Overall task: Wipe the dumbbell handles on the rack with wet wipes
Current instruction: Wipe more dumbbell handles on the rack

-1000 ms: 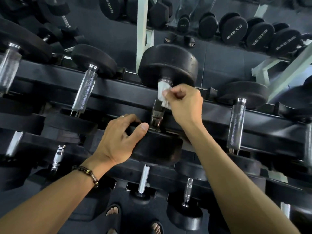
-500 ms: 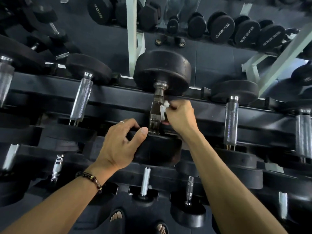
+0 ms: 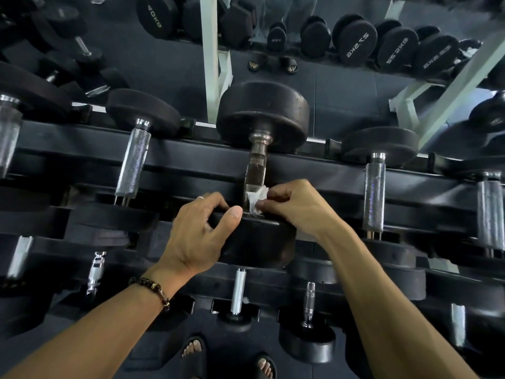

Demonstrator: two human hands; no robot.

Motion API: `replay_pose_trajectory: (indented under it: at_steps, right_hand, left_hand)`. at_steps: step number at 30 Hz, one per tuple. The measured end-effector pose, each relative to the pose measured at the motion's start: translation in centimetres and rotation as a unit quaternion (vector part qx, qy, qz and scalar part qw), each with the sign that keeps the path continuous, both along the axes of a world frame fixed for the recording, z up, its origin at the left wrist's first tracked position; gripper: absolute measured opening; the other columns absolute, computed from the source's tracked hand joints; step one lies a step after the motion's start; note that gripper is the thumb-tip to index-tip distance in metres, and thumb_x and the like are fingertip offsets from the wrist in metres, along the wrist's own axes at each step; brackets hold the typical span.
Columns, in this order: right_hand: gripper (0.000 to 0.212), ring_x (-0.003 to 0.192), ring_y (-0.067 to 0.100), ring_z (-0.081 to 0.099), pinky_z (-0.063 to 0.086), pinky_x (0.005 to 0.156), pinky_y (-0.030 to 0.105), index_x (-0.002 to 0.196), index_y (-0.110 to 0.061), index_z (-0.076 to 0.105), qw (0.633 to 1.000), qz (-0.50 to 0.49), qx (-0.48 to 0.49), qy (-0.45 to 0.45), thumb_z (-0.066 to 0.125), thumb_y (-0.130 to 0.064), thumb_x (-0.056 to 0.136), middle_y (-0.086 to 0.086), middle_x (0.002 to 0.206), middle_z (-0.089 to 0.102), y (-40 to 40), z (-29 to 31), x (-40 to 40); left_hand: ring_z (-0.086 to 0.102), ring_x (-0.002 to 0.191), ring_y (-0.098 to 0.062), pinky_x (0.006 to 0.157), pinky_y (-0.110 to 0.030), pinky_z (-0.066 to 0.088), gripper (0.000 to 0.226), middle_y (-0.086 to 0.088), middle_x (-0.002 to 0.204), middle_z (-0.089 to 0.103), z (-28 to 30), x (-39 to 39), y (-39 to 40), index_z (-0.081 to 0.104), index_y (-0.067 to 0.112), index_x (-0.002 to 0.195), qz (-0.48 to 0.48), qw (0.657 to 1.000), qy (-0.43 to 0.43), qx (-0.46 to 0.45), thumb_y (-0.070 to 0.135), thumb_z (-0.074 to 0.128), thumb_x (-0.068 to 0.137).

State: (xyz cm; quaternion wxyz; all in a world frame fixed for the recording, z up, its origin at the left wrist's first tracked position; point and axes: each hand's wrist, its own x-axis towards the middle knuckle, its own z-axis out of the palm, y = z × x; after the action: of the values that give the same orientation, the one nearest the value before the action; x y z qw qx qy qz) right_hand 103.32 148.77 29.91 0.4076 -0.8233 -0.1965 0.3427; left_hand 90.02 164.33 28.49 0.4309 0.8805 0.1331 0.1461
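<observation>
Dumbbell handle (image 3: 255, 170) with white wipe (image 3: 257, 201) pinched low by right hand (image 3: 297, 206); left hand (image 3: 199, 236) gripping near weight head (image 3: 257, 242).

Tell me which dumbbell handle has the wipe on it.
The middle dumbbell handle: the right hand presses the wipe against its near end; neighbouring handles are bare.

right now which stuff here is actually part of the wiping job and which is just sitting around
In the job:
- wet wipe, pinched by the right hand against the handle
- middle dumbbell's handle
- left hand, gripping that dumbbell's near head

Just lying about:
- 40kg dumbbell on the far rack
- sandals on the floor beyond
</observation>
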Motion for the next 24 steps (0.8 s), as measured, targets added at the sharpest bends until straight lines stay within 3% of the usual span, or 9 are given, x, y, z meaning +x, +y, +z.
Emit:
replay_pose_trajectory:
  at_steps: [3,6,9,11,14,17,20,24]
  right_hand:
    - [0.006,0.072,0.013,0.065,0.058,0.073,0.038,0.08,-0.006,0.077,0.991,-0.08,0.108,-0.023,0.075,-0.01,0.085,0.015,0.081,0.075,1.3,0.4,0.7]
    - [0.015,0.073,0.003,0.069,0.057,0.067,0.022,0.086,0.016,0.069,0.963,-0.167,0.213,-0.003,0.061,0.004,0.092,0.002,0.072,0.073,2.5,0.8,0.8]
    - [0.022,0.061,0.007,0.056,0.051,0.063,0.031,0.082,0.0,0.074,0.988,-0.108,0.105,-0.032,0.064,-0.015,0.095,0.003,0.065,0.062,1.6,0.2,0.1]
    - [0.024,0.058,0.006,0.052,0.046,0.06,0.029,0.073,-0.014,0.075,0.998,-0.031,0.008,-0.061,0.068,-0.028,0.092,0.0,0.063,0.063,0.7,0.0,-0.4]
    - [0.034,0.055,0.005,0.053,0.045,0.059,0.023,0.061,-0.016,0.069,0.995,-0.047,0.058,-0.068,0.067,-0.031,0.091,-0.002,0.057,0.062,1.3,0.1,0.1]
    - [0.046,0.054,0.008,0.055,0.045,0.065,0.021,0.056,0.002,0.057,0.977,-0.095,0.178,-0.069,0.061,-0.022,0.096,0.008,0.053,0.06,2.8,0.2,0.5]
    - [0.045,0.053,0.004,0.052,0.044,0.062,0.02,0.059,-0.002,0.058,0.974,-0.141,0.148,-0.095,0.063,-0.028,0.096,0.0,0.052,0.058,3.1,-0.2,0.2]
    - [0.031,0.055,0.006,0.049,0.046,0.061,0.024,0.07,-0.006,0.067,0.995,-0.072,0.069,-0.007,0.065,-0.025,0.094,-0.004,0.057,0.057,1.7,0.0,0.0]
  left_hand:
    - [0.046,0.059,-0.008,0.059,-0.03,0.035,0.033,0.011,0.057,0.044,0.0,0.0,0.1,0.041,0.034,0.064,0.0,1.0,-0.002,-0.001,0.058,0.04,0.085]
    - [0.046,0.059,-0.008,0.059,-0.029,0.035,0.034,0.012,0.057,0.044,0.0,0.0,0.0,0.041,0.034,0.063,0.003,1.0,0.0,0.0,0.06,0.04,0.085]
    - [0.048,0.06,-0.008,0.058,-0.028,0.035,0.034,0.011,0.059,0.046,0.0,-0.1,-0.1,0.041,0.035,0.064,0.001,1.0,0.003,0.012,0.06,0.038,0.086]
    - [0.048,0.061,-0.007,0.058,-0.028,0.034,0.034,0.011,0.059,0.046,0.1,-0.1,0.0,0.04,0.035,0.064,0.002,1.0,0.002,0.019,0.06,0.038,0.086]
    - [0.048,0.061,-0.008,0.058,-0.025,0.034,0.034,0.011,0.059,0.046,0.0,-0.1,-0.1,0.04,0.035,0.064,0.005,1.0,-0.003,0.025,0.06,0.037,0.086]
    - [0.048,0.06,-0.006,0.057,-0.021,0.031,0.033,0.012,0.057,0.044,0.0,-0.1,-0.1,0.038,0.036,0.064,0.005,1.0,-0.009,0.023,0.06,0.037,0.087]
    - [0.047,0.06,-0.007,0.057,-0.023,0.032,0.034,0.012,0.058,0.044,-0.1,-0.1,-0.1,0.039,0.035,0.064,0.001,1.0,-0.01,0.024,0.06,0.037,0.088]
    - [0.046,0.058,-0.008,0.056,-0.025,0.032,0.037,0.011,0.057,0.044,-0.3,-0.1,0.0,0.039,0.035,0.064,0.001,1.0,-0.01,0.022,0.062,0.036,0.088]
